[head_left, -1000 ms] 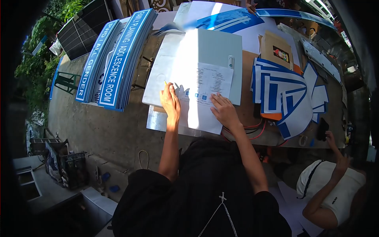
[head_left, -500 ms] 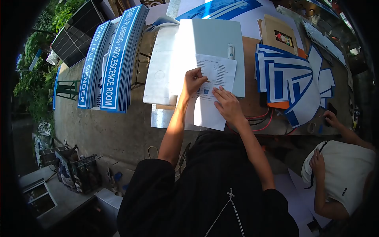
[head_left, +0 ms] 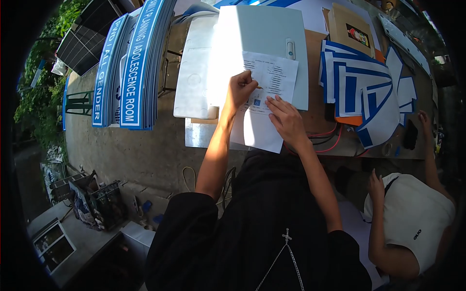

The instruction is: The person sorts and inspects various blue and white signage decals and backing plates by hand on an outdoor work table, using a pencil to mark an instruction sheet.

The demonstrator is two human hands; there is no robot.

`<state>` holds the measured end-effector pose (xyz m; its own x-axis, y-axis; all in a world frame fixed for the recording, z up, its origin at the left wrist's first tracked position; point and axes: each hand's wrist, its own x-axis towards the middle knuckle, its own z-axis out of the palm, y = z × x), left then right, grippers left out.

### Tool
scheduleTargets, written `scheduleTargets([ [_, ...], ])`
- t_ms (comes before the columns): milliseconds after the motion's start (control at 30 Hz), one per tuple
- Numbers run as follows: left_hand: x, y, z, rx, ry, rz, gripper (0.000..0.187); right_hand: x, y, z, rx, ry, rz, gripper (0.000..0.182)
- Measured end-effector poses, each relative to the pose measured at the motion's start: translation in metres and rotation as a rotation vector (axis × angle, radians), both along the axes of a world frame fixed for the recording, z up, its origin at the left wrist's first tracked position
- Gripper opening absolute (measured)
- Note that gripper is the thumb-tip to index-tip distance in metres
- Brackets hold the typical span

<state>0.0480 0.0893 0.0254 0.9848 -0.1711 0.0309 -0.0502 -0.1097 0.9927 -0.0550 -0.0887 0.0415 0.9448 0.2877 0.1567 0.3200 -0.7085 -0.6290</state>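
Observation:
My left hand (head_left: 240,90) is closed around a thin pen (head_left: 258,88), its tip over the printed sheet. The white paper (head_left: 279,65) carries columns of small text and a small blue square symbol. It lies partly on a pale grey-green panel box (head_left: 272,29) and hangs past the box's near edge. My right hand (head_left: 287,121) rests on the paper's right side, fingers stretched out and holding nothing. Bright sunlight washes out part of the sheet and box.
Stacked blue-and-white signs (head_left: 141,63) stand at left. Blue-and-white cut sheets (head_left: 357,87) and a brown paper bag (head_left: 347,29) lie at right. Red cables (head_left: 323,140) run along the table's near edge. A co-worker in a white shirt (head_left: 412,218) is at lower right.
The view has shifted slightly, so the table appears higher. My hands stay on the paper with the pen held. The co-worker's far hand has moved off the dark object on the table.

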Motion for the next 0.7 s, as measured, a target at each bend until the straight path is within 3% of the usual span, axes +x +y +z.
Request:
scheduleTargets([
  [367, -0.0008, 0.0006, 0.0067, 0.15, -0.022, 0.011, 0.028, 0.0018, -0.0006, 0.0007, 0.004, 0.007, -0.006, 0.035],
  [700, -0.0008, 0.002, 0.0048, 0.092, 0.001, 0.004, 0.026, 0.001, 0.0008, -0.0026, 0.012, 0.0, -0.025, 0.034],
])
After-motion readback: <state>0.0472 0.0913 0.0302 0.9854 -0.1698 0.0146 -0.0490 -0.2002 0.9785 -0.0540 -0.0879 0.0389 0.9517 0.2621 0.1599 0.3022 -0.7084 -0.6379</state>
